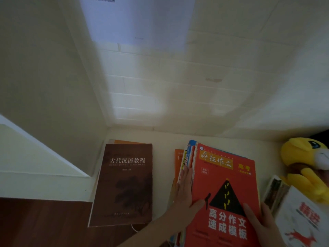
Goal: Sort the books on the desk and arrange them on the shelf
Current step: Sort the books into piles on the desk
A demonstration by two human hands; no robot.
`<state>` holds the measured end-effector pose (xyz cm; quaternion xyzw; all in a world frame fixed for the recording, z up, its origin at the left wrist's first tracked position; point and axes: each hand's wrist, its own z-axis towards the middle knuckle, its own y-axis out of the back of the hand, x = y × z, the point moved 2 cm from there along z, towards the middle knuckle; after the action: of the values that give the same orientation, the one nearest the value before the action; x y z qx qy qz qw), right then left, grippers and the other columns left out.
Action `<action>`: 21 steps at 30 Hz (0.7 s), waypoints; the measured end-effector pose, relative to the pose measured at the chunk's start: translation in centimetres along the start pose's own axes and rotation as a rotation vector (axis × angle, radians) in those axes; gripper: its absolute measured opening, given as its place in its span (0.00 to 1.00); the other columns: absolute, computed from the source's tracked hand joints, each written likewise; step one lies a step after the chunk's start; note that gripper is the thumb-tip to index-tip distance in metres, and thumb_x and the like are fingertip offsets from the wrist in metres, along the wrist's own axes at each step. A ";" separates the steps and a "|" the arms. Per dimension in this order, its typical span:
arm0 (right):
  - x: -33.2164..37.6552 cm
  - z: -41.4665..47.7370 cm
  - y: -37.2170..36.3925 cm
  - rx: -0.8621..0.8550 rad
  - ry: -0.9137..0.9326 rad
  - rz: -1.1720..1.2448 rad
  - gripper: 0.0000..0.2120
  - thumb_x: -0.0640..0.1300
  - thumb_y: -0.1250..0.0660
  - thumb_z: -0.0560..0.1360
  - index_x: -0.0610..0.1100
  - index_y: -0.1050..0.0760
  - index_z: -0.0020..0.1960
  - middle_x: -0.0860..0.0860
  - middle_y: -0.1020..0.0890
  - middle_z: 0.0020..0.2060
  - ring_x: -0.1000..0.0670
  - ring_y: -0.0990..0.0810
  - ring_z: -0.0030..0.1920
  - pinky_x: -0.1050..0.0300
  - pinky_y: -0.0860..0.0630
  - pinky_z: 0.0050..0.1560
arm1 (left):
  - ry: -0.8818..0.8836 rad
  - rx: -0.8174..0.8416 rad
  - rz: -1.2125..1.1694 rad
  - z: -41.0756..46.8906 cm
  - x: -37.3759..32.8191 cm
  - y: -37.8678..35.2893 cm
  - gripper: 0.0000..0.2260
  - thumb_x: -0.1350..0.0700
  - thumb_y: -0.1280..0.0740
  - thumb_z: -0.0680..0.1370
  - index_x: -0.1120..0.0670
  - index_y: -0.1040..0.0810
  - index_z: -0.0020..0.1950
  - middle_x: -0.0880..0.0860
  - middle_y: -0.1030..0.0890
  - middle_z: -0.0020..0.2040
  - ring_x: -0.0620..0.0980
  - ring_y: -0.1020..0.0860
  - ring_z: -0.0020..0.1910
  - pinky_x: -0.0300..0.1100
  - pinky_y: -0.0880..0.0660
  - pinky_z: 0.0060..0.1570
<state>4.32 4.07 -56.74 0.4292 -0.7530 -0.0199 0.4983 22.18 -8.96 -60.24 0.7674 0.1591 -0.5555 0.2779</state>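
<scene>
Where the cream desk (160,136) meets the wall, a pile of books (188,155) is topped by a big red book (222,182). A brown book (124,184) is laid flat to its left. The pile's left side is pressed by the straight fingers of the left hand (185,190). The red book's right edge is covered by the right hand (263,223); its grip cannot be told.

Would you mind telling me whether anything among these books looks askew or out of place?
The stack under the red book is ragged: a blue book and an orange book jut past its left edge. A yellow plush toy sits at right.
</scene>
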 end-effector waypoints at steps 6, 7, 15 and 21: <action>-0.8 0.5 0.6 0.051 0.015 -0.003 0.24 0.50 0.30 0.74 0.44 0.32 0.67 0.41 0.20 0.54 0.44 0.19 0.44 0.54 0.25 0.38 | -0.003 0.288 -0.227 -1.3 -1.8 5.5 0.33 0.44 0.37 0.78 0.33 0.57 0.72 0.28 0.58 0.70 0.29 0.55 0.72 0.32 0.46 0.72; -0.6 0.4 0.7 0.055 0.028 -0.005 0.29 0.52 0.29 0.73 0.46 0.34 0.69 0.42 0.22 0.59 0.43 0.19 0.48 0.51 0.23 0.41 | -0.044 0.349 -0.185 -2.3 -2.1 6.2 0.36 0.49 0.35 0.78 0.34 0.60 0.72 0.28 0.58 0.71 0.23 0.54 0.69 0.30 0.46 0.71; 8.6 3.1 -2.2 0.091 0.709 -0.472 0.31 0.59 0.36 0.76 0.51 0.40 0.76 0.57 0.41 0.75 0.56 0.48 0.76 0.52 0.49 0.75 | -0.320 0.326 0.516 -5.5 -0.3 3.7 0.57 0.40 0.26 0.68 0.50 0.71 0.75 0.44 0.75 0.73 0.46 0.72 0.73 0.49 0.66 0.73; 11.7 5.3 -6.8 0.157 0.745 -0.743 0.21 0.59 0.37 0.77 0.50 0.27 0.65 0.51 0.27 0.60 0.48 0.34 0.62 0.53 0.36 0.64 | -0.377 0.235 0.565 -5.5 0.1 2.8 0.51 0.38 0.30 0.72 0.47 0.67 0.76 0.44 0.73 0.74 0.48 0.69 0.75 0.47 0.67 0.71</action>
<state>2.93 -10.16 -54.00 0.6811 -0.3213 0.0151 0.6578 27.97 -7.82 -58.37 0.6918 -0.1784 -0.6029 0.3550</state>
